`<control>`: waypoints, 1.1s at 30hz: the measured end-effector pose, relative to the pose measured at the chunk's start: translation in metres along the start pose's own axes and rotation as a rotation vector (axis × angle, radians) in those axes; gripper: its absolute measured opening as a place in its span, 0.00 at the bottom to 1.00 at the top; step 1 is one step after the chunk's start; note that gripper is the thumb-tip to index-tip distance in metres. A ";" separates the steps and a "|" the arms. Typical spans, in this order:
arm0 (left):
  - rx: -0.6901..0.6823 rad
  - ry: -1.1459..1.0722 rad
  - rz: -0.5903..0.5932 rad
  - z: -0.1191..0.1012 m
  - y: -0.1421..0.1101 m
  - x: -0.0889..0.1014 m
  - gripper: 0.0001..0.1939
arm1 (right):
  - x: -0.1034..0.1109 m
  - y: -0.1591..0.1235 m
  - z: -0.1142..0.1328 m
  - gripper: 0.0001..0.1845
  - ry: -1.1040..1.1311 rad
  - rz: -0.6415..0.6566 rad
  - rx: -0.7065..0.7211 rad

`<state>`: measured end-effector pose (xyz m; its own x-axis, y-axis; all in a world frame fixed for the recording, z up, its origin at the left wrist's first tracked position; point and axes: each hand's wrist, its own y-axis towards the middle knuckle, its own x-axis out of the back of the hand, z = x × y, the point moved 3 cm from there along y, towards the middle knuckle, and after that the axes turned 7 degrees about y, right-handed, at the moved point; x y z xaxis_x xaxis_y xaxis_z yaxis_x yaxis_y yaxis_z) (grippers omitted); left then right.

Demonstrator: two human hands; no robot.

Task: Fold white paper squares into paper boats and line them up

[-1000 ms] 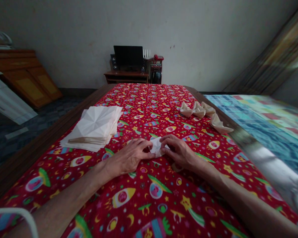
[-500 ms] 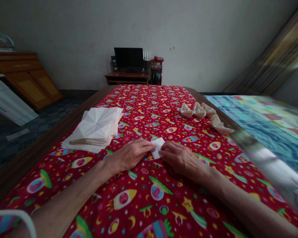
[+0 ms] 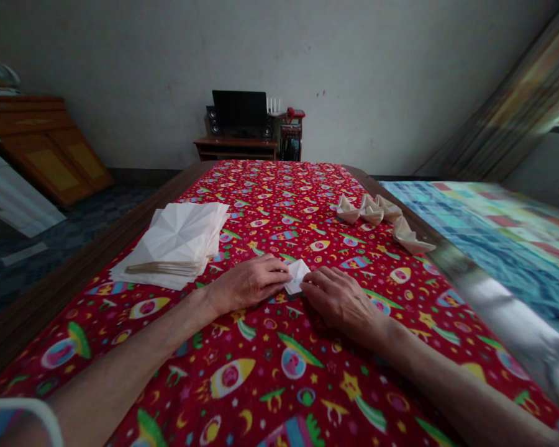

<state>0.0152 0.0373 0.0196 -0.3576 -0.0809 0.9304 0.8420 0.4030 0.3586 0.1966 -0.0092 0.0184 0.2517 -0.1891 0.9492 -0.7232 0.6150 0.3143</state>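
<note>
Between my two hands is a small folded piece of white paper (image 3: 297, 275), just over the red patterned cloth. My left hand (image 3: 255, 280) pinches its left side, fingers together. On the other side, my right hand (image 3: 336, 297) grips the right edge, its fingertips curled against the paper. A crease runs down the paper's face. To the left lies a stack of creased white paper sheets (image 3: 179, 233). At the right, several folded paper boats (image 3: 371, 211) sit in a loose group, one of them nearer to me.
The red cloth (image 3: 279, 385) with rockets and stars covers a long table with a dark wooden edge (image 3: 135, 233). A bed (image 3: 489, 230) adjoins on the right. Beyond the far end stands a desk with a monitor (image 3: 240, 110). A wooden cabinet (image 3: 51, 149) is at left.
The paper between my hands looks more pointed at the top and slightly tilted up. My fingers have shifted a little along its edges. The view has turned slightly.
</note>
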 end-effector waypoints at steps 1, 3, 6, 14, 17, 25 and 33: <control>0.012 -0.013 -0.033 0.001 0.000 -0.001 0.11 | -0.002 0.000 -0.002 0.10 0.040 -0.017 -0.034; 0.044 -0.036 -0.099 0.002 0.001 -0.004 0.10 | -0.005 0.001 -0.006 0.11 0.132 -0.075 -0.129; 0.111 -0.062 -0.168 0.004 0.004 -0.009 0.09 | -0.010 0.003 -0.012 0.13 0.218 -0.159 -0.275; 0.413 -0.139 -0.165 0.011 0.009 -0.013 0.08 | -0.009 0.005 -0.014 0.14 0.082 -0.141 -0.452; 0.472 -0.138 -0.139 0.013 0.012 -0.013 0.09 | -0.010 0.006 -0.015 0.14 0.025 -0.062 -0.499; 0.552 -0.052 -0.093 0.010 0.020 -0.017 0.09 | -0.008 0.017 -0.023 0.16 -0.092 0.142 -0.599; 0.567 -0.009 -0.082 0.008 0.018 -0.016 0.09 | -0.007 0.019 -0.024 0.16 -0.103 0.164 -0.594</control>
<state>0.0331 0.0532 0.0109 -0.4180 -0.1261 0.8996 0.4639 0.8218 0.3308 0.1967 0.0221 0.0167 0.0830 -0.1108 0.9904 -0.2588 0.9573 0.1288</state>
